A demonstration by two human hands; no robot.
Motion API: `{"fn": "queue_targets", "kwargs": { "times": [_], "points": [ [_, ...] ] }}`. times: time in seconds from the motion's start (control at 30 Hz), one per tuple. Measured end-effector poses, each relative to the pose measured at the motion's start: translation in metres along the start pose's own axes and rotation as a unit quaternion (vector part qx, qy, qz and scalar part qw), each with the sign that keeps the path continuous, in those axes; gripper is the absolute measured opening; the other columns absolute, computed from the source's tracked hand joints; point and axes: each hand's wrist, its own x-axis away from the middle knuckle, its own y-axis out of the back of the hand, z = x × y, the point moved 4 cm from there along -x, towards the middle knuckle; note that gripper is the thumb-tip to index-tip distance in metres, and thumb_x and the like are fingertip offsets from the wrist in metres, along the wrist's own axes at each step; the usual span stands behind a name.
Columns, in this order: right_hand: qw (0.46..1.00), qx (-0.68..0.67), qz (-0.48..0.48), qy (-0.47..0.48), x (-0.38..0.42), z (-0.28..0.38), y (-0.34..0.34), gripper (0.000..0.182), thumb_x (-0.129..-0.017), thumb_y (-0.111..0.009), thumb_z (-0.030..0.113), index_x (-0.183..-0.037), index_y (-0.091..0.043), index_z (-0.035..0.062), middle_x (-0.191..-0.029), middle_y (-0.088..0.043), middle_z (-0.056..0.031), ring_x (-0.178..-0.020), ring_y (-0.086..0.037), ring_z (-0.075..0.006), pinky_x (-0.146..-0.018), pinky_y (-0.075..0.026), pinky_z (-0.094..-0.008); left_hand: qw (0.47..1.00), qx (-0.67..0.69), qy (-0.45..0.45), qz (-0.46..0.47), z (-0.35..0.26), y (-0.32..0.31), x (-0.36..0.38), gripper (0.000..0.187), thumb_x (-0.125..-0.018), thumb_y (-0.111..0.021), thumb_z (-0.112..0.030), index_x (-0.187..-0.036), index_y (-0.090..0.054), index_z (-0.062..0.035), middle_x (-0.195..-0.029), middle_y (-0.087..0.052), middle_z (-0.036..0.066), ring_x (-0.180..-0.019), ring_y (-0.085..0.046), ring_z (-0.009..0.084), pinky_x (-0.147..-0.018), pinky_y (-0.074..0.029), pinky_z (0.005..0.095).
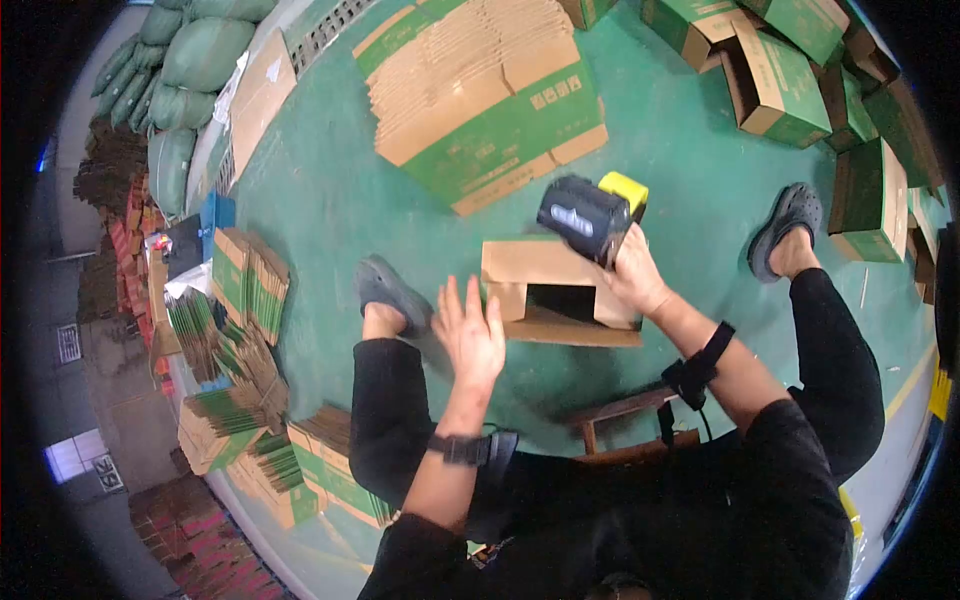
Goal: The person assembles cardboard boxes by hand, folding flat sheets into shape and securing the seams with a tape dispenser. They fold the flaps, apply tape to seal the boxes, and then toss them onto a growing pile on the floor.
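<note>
An open cardboard box (510, 262) stands on the green floor between my feet, its flaps spread and its dark inside showing. Over its right side, my right hand (637, 270) is wrapped round a black and yellow cordless power tool (590, 218); the tool's working end is hard to make out. To the left of the box, my left hand (468, 335) is raised with the fingers spread and nothing in them, its fingertips close to the box's left edge.
Ahead stands a large stack of flattened cartons (490, 110). Made-up green and brown boxes (775, 85) pile up at the upper right. More folded cartons (250, 280) lie at the left. A low wooden stool (625, 408) is close to me.
</note>
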Motion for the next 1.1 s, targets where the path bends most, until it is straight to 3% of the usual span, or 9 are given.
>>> {"fn": "queue_targets", "kwargs": {
  "times": [0.1, 0.23, 0.37, 0.43, 0.63, 0.7, 0.83, 0.97, 1.1],
  "points": [
    [0.998, -0.062, 0.007, 0.007, -0.018, 0.019, 0.022, 0.04, -0.065, -0.057, 0.002, -0.104, -0.053, 0.0061, -0.105, -0.053, -0.0158, -0.101, -0.045, -0.0342, -0.09, -0.032, -0.0422, 0.986, 0.15, 0.022, -0.073, 0.005, -0.025, -0.032, 0.048, -0.09, -0.036, -0.027, -0.121, -0.037, 0.0101, -0.129, -0.03, 0.031, -0.117, -0.036, 0.0416, -0.098, -0.031, 0.0398],
    [0.973, -0.133, 0.073, -0.173, -0.016, 0.009, 0.024, 0.042, -0.069, -0.059, 0.004, -0.11, -0.051, 0.0052, -0.106, -0.052, -0.0163, -0.106, -0.042, -0.0357, -0.094, -0.03, -0.0411, 0.985, 0.136, 0.103, -0.034, -0.002, -0.056, -0.065, 0.048, -0.09, -0.037, -0.024, -0.123, -0.033, 0.0103, -0.125, -0.033, 0.034, -0.114, -0.038, 0.0428, -0.094, -0.036, 0.0425],
    [0.988, -0.076, 0.06, -0.122, -0.016, 0.018, 0.006, 0.043, -0.069, -0.06, 0.002, -0.111, -0.051, 0.0052, -0.114, -0.049, -0.0159, -0.108, -0.043, -0.0345, -0.096, -0.03, -0.0426, 0.982, 0.147, 0.121, -0.017, -0.002, -0.06, -0.063, 0.045, -0.09, -0.037, -0.022, -0.123, -0.033, 0.0086, -0.124, -0.034, 0.033, -0.113, -0.039, 0.0438, -0.094, -0.035, 0.0429],
    [0.99, 0.103, 0.085, -0.05, -0.003, 0.007, -0.025, 0.036, -0.073, -0.048, 0.006, -0.109, -0.051, 0.0059, -0.111, -0.05, -0.0157, -0.108, -0.043, -0.0315, -0.096, -0.028, -0.0425, 0.981, 0.135, 0.131, -0.043, 0.001, -0.07, -0.058, 0.044, -0.09, -0.037, -0.022, -0.122, -0.034, 0.0078, -0.125, -0.035, 0.032, -0.113, -0.039, 0.0438, -0.095, -0.034, 0.043],
    [0.987, 0.16, 0.024, 0.009, -0.01, 0.0, -0.033, 0.038, -0.073, -0.05, 0.013, -0.111, -0.052, 0.0067, -0.113, -0.05, -0.0134, -0.112, -0.042, -0.0294, -0.097, -0.028, -0.0444, 0.991, 0.076, -0.026, -0.11, -0.015, -0.054, -0.047, 0.047, -0.083, -0.051, -0.017, -0.124, -0.037, 0.0016, -0.132, -0.032, 0.022, -0.124, -0.027, 0.0388, -0.099, -0.023, 0.0519],
    [0.987, 0.158, -0.007, -0.015, -0.016, 0.01, -0.025, 0.041, -0.067, -0.056, 0.009, -0.108, -0.053, 0.006, -0.111, -0.051, -0.0139, -0.109, -0.044, -0.0306, -0.095, -0.029, -0.0454, 0.964, 0.176, -0.2, -0.023, -0.031, -0.057, -0.012, 0.056, -0.075, -0.06, -0.019, -0.125, -0.039, -0.003, -0.133, -0.034, 0.015, -0.126, -0.025, 0.0344, -0.1, -0.019, 0.0545],
    [0.986, 0.161, -0.038, 0.009, -0.008, 0.009, -0.025, 0.042, -0.058, -0.062, 0.004, -0.099, -0.053, 0.0, -0.1, -0.053, -0.0167, -0.1, -0.047, -0.0351, -0.091, -0.032, -0.0467, 0.948, 0.18, -0.248, 0.082, -0.037, -0.052, 0.01, 0.068, -0.062, -0.071, -0.023, -0.122, -0.044, -0.0072, -0.131, -0.039, 0.008, -0.127, -0.028, 0.0263, -0.103, -0.021, 0.0475],
    [0.969, 0.181, 0.129, 0.108, -0.054, 0.052, 0.02, 0.051, -0.06, -0.067, 0.007, -0.106, -0.047, -0.0042, -0.096, -0.053, -0.0177, -0.096, -0.049, -0.0336, -0.088, -0.036, -0.042, 0.944, 0.176, -0.279, 0.021, -0.031, -0.062, 0.016, 0.075, -0.059, -0.072, -0.023, -0.124, -0.041, -0.0068, -0.133, -0.036, 0.008, -0.126, -0.029, 0.0247, -0.103, -0.022, 0.0429],
    [0.967, -0.003, 0.248, 0.059, -0.135, 0.138, 0.043, 0.055, -0.064, -0.063, 0.001, -0.116, -0.045, 0.0044, -0.099, -0.056, -0.0144, -0.089, -0.053, -0.032, -0.079, -0.043, -0.0364, 0.949, 0.162, -0.269, -0.04, -0.038, -0.072, 0.019, 0.077, -0.055, -0.074, -0.025, -0.123, -0.042, -0.007, -0.131, -0.038, 0.007, -0.125, -0.031, 0.0241, -0.103, -0.023, 0.0396]
  ]
}}
